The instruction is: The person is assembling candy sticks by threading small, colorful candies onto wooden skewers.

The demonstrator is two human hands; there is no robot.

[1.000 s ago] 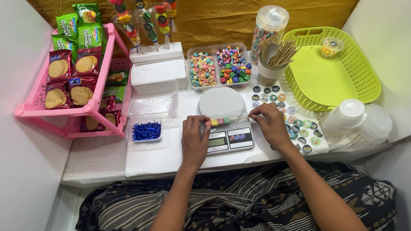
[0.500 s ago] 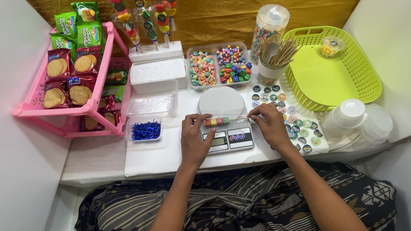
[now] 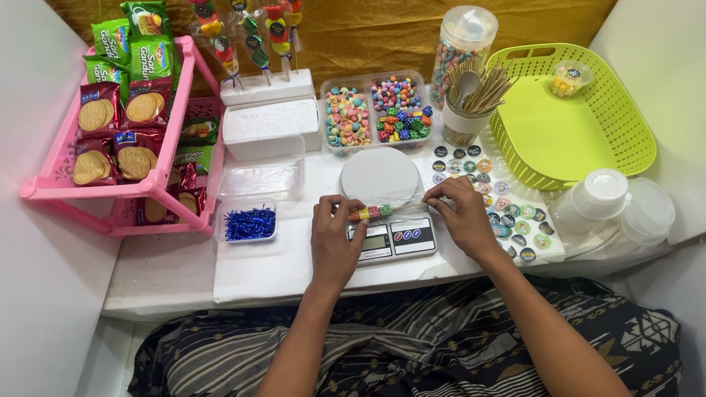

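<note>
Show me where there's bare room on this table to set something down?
Bare white tabletop lies left of the left hand, below the small tray of blue bits. The green basket floor is mostly bare. Round stickers crowd the surface beside the right hand.

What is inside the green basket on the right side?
The green basket holds one small clear cup of yellow and pale sweets in its far corner. The rest of its floor shows bare. What lies under the basket cannot be seen.
</note>
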